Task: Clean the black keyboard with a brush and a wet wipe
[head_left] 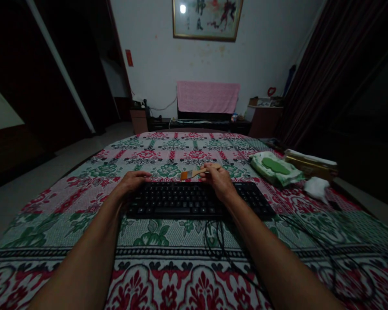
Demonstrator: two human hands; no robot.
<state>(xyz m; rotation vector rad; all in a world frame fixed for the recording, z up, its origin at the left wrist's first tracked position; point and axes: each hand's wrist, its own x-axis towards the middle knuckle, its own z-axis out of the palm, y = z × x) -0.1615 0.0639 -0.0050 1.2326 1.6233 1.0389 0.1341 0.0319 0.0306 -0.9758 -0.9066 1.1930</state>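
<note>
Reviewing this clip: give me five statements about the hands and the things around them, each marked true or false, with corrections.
1. The right hand holds a flat brush. True.
2. The brush's bristles point away from the left hand. False: they point to the left, toward that hand's side.
3. The keyboard in front of the person is white. False: the keyboard is black.
4. A wipes pack with a green lid lies to the right of the right hand. True.
5. The left hand is on the wipes pack. False: it is at the left end of the keyboard.
</note>
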